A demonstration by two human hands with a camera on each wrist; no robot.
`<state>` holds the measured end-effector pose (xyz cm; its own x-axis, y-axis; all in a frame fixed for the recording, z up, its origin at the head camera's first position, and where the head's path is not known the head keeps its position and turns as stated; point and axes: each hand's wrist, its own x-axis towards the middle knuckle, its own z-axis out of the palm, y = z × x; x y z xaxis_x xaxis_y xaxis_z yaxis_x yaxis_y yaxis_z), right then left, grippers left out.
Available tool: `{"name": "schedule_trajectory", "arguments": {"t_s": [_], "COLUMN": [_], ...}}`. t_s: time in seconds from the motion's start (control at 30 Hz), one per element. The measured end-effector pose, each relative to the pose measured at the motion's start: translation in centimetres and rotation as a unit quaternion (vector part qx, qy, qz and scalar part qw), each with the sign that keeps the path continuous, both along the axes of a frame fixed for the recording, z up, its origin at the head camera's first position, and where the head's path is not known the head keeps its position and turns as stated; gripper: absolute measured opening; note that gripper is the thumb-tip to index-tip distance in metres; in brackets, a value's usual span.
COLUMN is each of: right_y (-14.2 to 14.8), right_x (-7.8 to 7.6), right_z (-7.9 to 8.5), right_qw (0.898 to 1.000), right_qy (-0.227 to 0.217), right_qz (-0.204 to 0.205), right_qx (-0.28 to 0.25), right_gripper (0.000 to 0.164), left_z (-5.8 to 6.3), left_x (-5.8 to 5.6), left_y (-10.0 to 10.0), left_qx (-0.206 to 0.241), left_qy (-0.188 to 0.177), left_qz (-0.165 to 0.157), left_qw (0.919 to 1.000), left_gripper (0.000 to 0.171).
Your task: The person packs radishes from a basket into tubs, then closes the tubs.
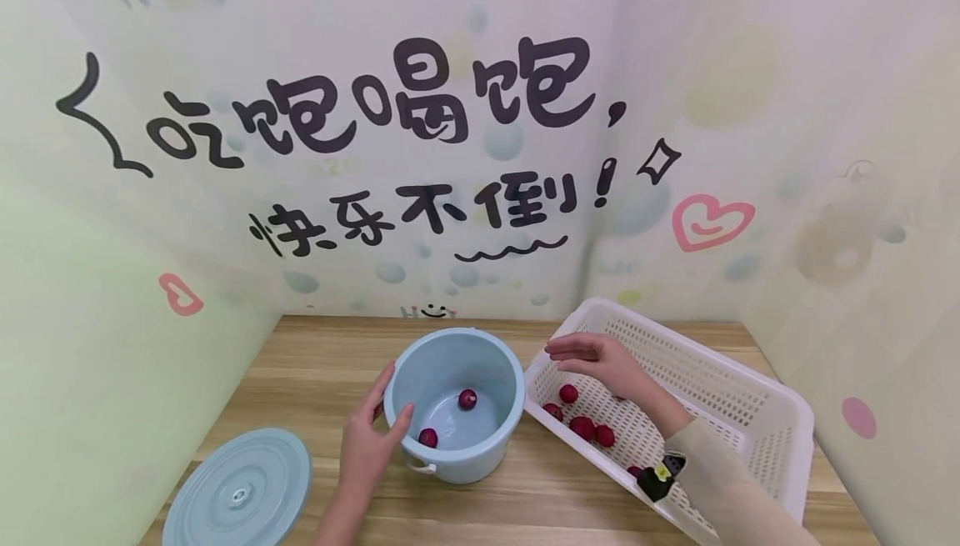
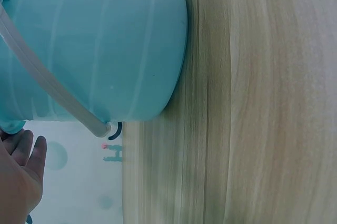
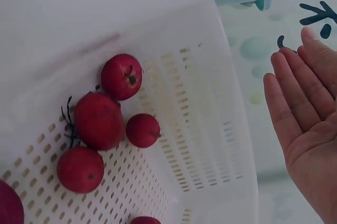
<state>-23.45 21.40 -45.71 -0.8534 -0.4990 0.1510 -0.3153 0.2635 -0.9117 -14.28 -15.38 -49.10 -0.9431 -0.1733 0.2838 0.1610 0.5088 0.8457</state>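
My left hand (image 1: pixel 367 438) holds the near-left rim of a light blue bucket (image 1: pixel 480 463), its thumb over the rim and the other fingers along the outside. Inside the bucket lie two round red radishes, one radish (image 1: pixel 467 399) toward the right and another radish (image 1: pixel 428 438) near the left wall. Above the left end of a white perforated basket (image 1: pixel 780 404) hovers my right hand (image 1: pixel 603 360), fingers extended and palm bare in the right wrist view. Several red radishes (image 3: pixel 98 121) lie on the basket's floor below it.
A round blue lid (image 1: pixel 247 488) lies on the wooden table (image 1: pixel 337 346) at the front left. The bucket's pale handle (image 2: pixel 52 84) hangs down its side. Behind the table stands a printed wall (image 1: pixel 450 279), with side walls left and right.
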Motion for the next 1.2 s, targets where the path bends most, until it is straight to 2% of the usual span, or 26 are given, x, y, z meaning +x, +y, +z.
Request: {"name": "schedule_trajectory", "arguments": {"t_s": [0.2,0.37,0.83,0.97,1.2], "right_y": [1.3,2.6,4.6,4.8,5.0], "right_x": [-0.5,-1.0,-1.0,-0.8,-0.4], "right_z": [-0.8,-2.1,-5.4,-5.7,-6.2], "right_qw": [1.000,1.000,0.996,0.994,0.984], "right_qy": [0.003,-0.005,-0.059,-0.072,-0.116], "right_qz": [-0.002,0.007,0.049,0.072,0.094], "right_qx": [0.008,0.016,0.040,0.045,0.093], "right_gripper": [0.035,0.038,0.036,0.036,0.035], "left_z": [0.0,-0.1,-0.1,-0.1,-0.1], "left_x": [0.0,-0.1,-0.1,-0.1,-0.1], "left_y": [0.0,0.0,0.1,0.1,0.1], "left_qx": [-0.002,-0.001,-0.003,-0.003,-0.003], "left_qy": [0.001,0.007,0.007,0.011,0.008], "left_qz": [0.001,0.002,0.002,0.002,0.002], "left_qw": [1.0000,1.0000,1.0000,0.9999,1.0000], "left_gripper": [0.064,0.064,0.065,0.064,0.064]}}
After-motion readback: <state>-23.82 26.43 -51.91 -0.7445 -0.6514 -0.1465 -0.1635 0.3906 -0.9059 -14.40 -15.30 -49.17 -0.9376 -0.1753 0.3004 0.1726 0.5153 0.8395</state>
